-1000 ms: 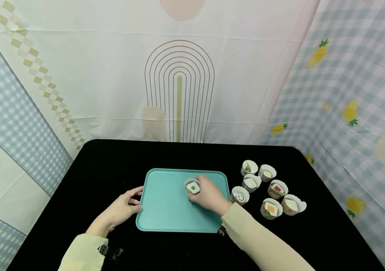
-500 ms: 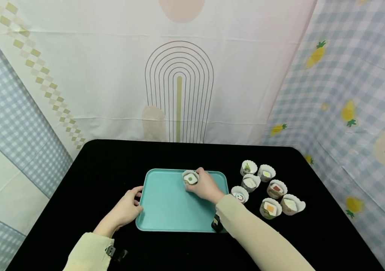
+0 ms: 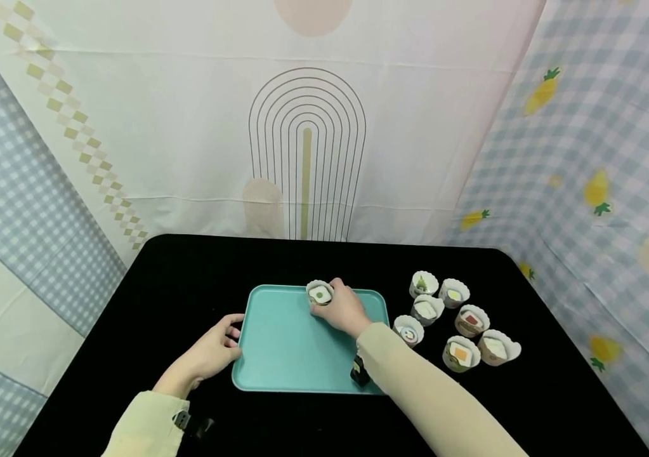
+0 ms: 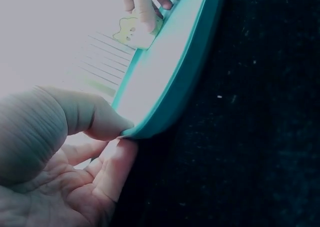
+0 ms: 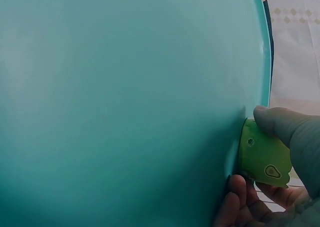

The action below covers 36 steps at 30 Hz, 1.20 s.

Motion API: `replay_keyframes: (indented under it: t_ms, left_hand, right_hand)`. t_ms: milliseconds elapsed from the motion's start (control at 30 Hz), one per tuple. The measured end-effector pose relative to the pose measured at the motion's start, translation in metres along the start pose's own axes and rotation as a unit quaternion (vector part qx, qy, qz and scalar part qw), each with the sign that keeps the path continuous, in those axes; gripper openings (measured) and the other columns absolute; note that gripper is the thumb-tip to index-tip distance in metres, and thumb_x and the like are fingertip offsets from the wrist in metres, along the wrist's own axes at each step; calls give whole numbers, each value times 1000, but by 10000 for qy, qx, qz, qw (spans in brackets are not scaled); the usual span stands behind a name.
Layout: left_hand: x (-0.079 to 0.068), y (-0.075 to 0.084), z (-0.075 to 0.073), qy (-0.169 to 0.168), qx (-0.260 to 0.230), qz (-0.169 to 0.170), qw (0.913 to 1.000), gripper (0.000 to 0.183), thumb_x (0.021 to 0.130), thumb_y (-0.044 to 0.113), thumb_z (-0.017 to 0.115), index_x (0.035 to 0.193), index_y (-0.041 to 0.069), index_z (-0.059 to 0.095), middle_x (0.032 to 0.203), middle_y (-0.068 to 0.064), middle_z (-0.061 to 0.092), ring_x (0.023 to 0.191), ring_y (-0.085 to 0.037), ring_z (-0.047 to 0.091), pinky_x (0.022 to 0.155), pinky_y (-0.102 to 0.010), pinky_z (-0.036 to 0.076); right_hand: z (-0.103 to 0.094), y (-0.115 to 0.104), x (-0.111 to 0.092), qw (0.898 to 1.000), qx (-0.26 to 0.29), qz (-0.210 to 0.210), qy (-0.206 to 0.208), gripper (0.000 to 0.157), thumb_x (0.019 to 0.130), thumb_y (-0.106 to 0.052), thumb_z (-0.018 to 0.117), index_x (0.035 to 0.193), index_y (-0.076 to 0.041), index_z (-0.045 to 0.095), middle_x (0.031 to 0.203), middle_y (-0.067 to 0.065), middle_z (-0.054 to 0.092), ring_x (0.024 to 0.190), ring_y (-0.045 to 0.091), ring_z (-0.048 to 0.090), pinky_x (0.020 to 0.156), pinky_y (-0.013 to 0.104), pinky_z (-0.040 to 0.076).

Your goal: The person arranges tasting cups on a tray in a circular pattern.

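We are facing pale patterned fabric (image 3: 198, 146) that is hanging behind a black table (image 3: 204, 266). On the table, a teal tray (image 3: 290, 355) is lying flat. We are pinching its left edge in the left hand (image 3: 210, 352), thumb and fingers meeting at the rim. In the right hand (image 3: 348, 311) we are grasping a green paper cup (image 5: 261, 152) between thumb and fingers; the cup is sitting upright at the middle of the tray's far edge. Just to the right of the tray, seven other cups (image 3: 427, 319) are standing in a loose cluster. Inside the grasped cup we are seeing a white piece (image 3: 320, 294) bearing a green dot.
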<state>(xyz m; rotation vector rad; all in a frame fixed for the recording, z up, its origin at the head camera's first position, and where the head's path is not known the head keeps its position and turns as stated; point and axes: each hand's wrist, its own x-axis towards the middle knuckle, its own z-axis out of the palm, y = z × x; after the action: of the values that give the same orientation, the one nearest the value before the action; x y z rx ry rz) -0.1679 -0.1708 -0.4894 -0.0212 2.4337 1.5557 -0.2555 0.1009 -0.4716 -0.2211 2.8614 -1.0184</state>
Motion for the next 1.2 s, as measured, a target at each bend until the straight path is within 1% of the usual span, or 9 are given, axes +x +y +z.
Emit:
replay_keyframes:
  t_ms: [133, 333, 467, 600, 767, 867, 967, 1100, 1200]
  left_hand:
    - [0, -1, -1, -46, -66, 16, 10000, 69, 82, -8, 58, 146, 7, 35, 106, -14, 48, 84, -23, 51, 68, -35, 46]
    - [1, -3, -3, -117, -106, 18, 9999, 69, 84, -6, 60, 147, 10, 35, 108, -13, 48, 86, -23, 51, 69, -35, 46]
    - [2, -3, -5, -107, -96, 9, 9999, 69, 84, -5, 60, 147, 10, 35, 109, -14, 47, 87, -24, 50, 70, -36, 47]
    - [2, -5, -4, -73, -66, -54, 9999, 68, 84, -4, 60, 146, 10, 35, 109, -13, 47, 88, -23, 51, 71, -35, 47]
    - [2, -7, -3, -88, -84, -34, 9999, 68, 84, -3, 60, 146, 10, 35, 109, -12, 48, 88, -23, 51, 71, -35, 47]
    - [2, -7, -4, -81, -97, -42, 9999, 68, 84, -3, 60, 147, 11, 35, 108, -12, 48, 87, -24, 52, 71, -35, 47]
    - [1, -7, -4, -94, -104, -42, 9999, 68, 85, -4, 59, 147, 11, 35, 108, -13, 47, 87, -24, 51, 71, -35, 47]
    - [1, -5, -4, -112, -139, -37, 9998, 68, 85, -4, 59, 147, 11, 35, 109, -12, 47, 87, -23, 50, 71, -35, 46]
    - [0, -5, -3, -97, -160, -58, 9998, 68, 85, -4, 60, 147, 11, 35, 109, -12, 47, 87, -23, 50, 71, -35, 46]
  right_hand:
    - [0, 1, -1, 10000, -32, -43, 59, 57, 83, -34, 77, 123, -4, 49, 99, 10, 57, 82, 22, 58, 69, 38, 51]
    - [-2, 3, -2, 10000, 36, -37, 37, 61, 82, -34, 78, 125, -3, 48, 103, 10, 57, 86, 23, 59, 71, 39, 51]
    - [-6, 2, -5, 9999, 107, -16, -6, 65, 82, -36, 78, 127, -3, 47, 105, 10, 57, 88, 22, 58, 73, 39, 51]
    - [-16, 1, -12, 9993, 368, 56, -26, 66, 81, -40, 78, 129, -6, 48, 110, 10, 57, 91, 22, 57, 74, 39, 50]
    - [-42, 5, -30, 9969, 780, -38, 107, 67, 80, -44, 77, 133, -13, 48, 119, 11, 57, 96, 22, 59, 75, 38, 51]
    - [-63, 13, -41, 9964, 832, -115, 129, 68, 80, -49, 76, 133, -17, 49, 120, 7, 57, 101, 23, 57, 77, 38, 50]
    - [-85, 25, -52, 9962, 861, -154, 24, 69, 80, -54, 74, 134, -18, 48, 121, 5, 55, 106, 26, 55, 82, 40, 48]
    - [-107, 48, -68, 9970, 744, -200, -5, 73, 80, -58, 70, 135, -16, 47, 123, 6, 54, 112, 30, 52, 89, 43, 46]
    - [-118, 66, -80, 9986, 480, -184, 148, 75, 81, -61, 68, 136, -15, 47, 123, 7, 55, 115, 31, 51, 91, 46, 45]
